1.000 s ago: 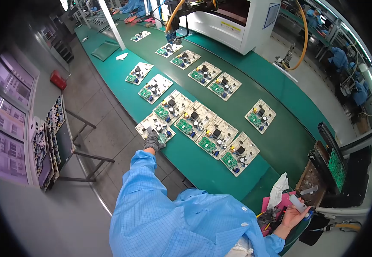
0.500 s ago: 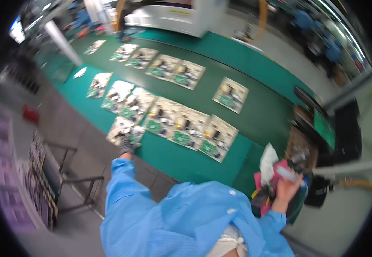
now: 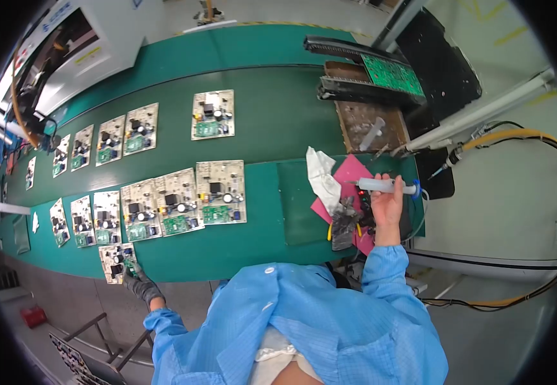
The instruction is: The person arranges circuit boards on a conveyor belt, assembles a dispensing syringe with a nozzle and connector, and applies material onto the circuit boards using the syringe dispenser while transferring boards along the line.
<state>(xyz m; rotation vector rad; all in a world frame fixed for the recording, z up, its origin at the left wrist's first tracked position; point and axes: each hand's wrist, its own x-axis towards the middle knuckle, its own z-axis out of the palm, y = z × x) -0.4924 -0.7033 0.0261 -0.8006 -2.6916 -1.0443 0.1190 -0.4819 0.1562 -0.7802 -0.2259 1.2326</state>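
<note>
My left hand (image 3: 141,285), in a grey glove, grips the right edge of a circuit board (image 3: 110,262) at the front edge of the green table. My bare right hand (image 3: 387,208) is closed around a translucent syringe (image 3: 376,185), which lies nearly level with its tip to the left. A thin hose runs from the syringe's blue end. Below the syringe are a pink cloth (image 3: 350,168), a crumpled white cloth (image 3: 322,176) and a dark crumpled bag (image 3: 344,224). The left fingertips are partly hidden against the board.
More circuit boards (image 3: 220,192) stand in two rows on the green table (image 3: 259,250). Another syringe (image 3: 372,135) lies in a brown tray (image 3: 355,125) at the right. Behind it, black rails carry a green board (image 3: 392,74). A metal rack (image 3: 102,333) stands at lower left.
My view has turned toward the right end of the table and is sharper. The left hand stays on the circuit board, and the right hand still holds the syringe, now seen more level.
</note>
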